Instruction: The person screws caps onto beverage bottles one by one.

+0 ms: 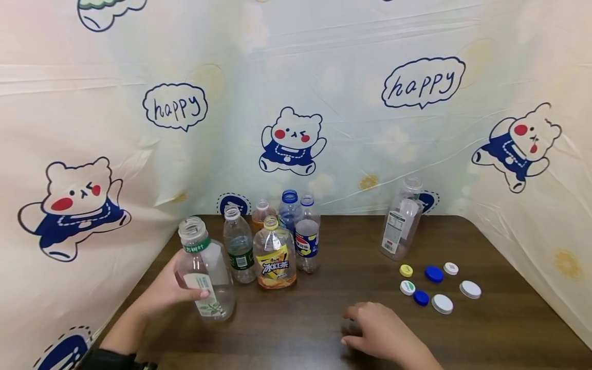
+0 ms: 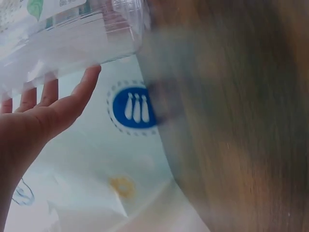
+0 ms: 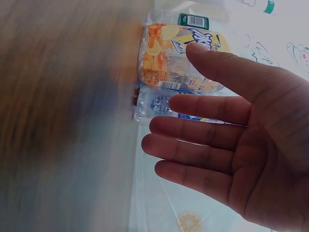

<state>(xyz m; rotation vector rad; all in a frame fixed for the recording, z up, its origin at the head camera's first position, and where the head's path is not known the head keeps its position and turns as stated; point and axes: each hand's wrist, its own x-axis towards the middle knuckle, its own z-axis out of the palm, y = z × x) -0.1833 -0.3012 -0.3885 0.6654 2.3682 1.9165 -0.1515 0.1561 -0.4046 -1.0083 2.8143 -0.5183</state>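
Clear bottle upright, long axis vertical, open mouth up, uncapped, front-left on surface. Left hand wraps its lower body from the left, thumb across the label. Right hand hovers low near surface centre, fingers loosely spread, holding nothing. Bottle cluster just right; loose caps well apart, right.

One head view from above, two wrist views close in.
The head camera looks forward and down over the table; each wrist camera sits just behind its fingers, tilted sideways, sharing the bottles beyond them.
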